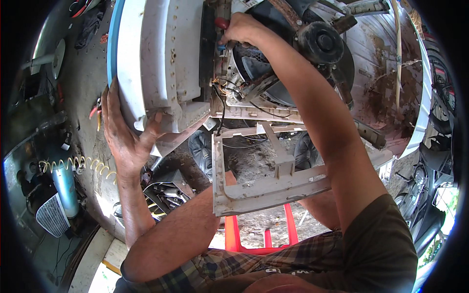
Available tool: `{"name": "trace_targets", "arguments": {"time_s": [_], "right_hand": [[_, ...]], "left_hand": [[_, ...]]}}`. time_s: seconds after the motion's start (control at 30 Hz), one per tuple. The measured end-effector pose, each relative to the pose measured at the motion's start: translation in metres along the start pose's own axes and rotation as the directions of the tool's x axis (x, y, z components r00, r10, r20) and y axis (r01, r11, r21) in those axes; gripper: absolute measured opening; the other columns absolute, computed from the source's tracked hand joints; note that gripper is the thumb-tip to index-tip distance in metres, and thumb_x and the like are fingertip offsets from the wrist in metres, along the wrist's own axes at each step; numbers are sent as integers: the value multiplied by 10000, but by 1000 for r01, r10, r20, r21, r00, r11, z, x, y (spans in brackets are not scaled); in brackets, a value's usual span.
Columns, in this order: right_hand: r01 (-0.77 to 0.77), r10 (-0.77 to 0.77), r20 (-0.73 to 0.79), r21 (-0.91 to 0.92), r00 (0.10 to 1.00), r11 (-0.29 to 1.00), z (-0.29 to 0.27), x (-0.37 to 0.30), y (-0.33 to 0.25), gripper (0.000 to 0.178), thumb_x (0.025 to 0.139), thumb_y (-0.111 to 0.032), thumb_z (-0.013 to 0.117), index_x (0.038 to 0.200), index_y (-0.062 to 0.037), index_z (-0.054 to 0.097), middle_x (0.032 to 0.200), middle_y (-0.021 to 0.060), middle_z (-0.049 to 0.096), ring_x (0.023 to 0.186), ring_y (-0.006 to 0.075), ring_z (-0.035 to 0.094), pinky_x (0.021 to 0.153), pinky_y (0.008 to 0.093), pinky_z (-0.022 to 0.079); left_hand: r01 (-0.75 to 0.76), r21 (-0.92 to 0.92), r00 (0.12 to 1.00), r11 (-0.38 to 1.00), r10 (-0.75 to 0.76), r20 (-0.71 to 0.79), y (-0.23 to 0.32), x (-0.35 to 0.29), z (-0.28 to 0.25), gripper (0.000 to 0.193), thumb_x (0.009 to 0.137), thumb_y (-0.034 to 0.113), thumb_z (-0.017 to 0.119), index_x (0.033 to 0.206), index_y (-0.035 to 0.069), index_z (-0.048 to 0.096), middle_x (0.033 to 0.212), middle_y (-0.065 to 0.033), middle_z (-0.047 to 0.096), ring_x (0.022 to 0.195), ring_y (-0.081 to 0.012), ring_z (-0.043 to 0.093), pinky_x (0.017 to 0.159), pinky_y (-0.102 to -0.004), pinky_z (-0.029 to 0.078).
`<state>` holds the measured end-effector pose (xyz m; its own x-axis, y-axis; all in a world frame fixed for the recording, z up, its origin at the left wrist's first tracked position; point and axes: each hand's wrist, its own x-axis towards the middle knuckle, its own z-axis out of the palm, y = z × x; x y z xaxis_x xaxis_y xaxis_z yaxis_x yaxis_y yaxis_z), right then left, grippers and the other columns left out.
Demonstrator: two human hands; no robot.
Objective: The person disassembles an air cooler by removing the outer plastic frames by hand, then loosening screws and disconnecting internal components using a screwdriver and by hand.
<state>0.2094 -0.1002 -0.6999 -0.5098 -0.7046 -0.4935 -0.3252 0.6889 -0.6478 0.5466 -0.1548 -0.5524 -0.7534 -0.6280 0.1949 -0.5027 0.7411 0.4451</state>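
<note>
A large white appliance body lies in front of me, with a dark round motor-like hub (322, 43) and a black circular part exposed inside. My left hand (124, 134) grips the lower corner of its curved white panel (129, 58), fingers along the blue outer edge and thumb over the near end. My right hand (242, 30) reaches far into the opening, closed around a tool with a red handle (222, 23); its working end is hidden. Loose wires (224, 88) come out below that hand. A grey plastic frame (264, 198) stands over my knees, below the opening.
A red plastic stool (261, 249) is under me. On the floor at left are red-handled pliers (95, 110), a coiled yellow hose (83, 161) and a pale blue cylinder (65, 188). Metal tools (171, 193) lie near my left knee. Motorcycles (420, 195) stand at right.
</note>
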Motion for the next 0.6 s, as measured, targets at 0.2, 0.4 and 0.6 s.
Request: {"name": "trace_targets", "arguments": {"time_s": [0.2,0.4,0.6], "right_hand": [[147,-125,88,-302,988,942,7,-5,-4,431,719,-262,938,863,92,739,759,205,738,586,280,719,549,394,582],[264,-230,130,-421,964,868,9,-10,-11,382,761,-221,894,862,109,730,754,206,735,583,301,721,563,424,598],[184,-137,165,-315,977,931,10,-7,-10,347,795,-201,843,842,117,711,753,211,717,573,307,714,528,435,585]], "left_hand": [[-41,42,999,998,41,-16,-5,0,0,1046,757,529,792,1567,-4,400,1444,-298,500,1354,-448,506,1130,-585,395],[-30,53,1000,998,30,-6,-5,-1,-2,1046,784,583,768,1566,-10,406,1484,-283,501,1388,-422,476,1158,-573,354],[3,8,1000,1000,-3,-6,-4,-1,-1,1051,765,582,781,1564,3,418,1476,-272,503,1389,-414,484,1152,-573,374]]}}
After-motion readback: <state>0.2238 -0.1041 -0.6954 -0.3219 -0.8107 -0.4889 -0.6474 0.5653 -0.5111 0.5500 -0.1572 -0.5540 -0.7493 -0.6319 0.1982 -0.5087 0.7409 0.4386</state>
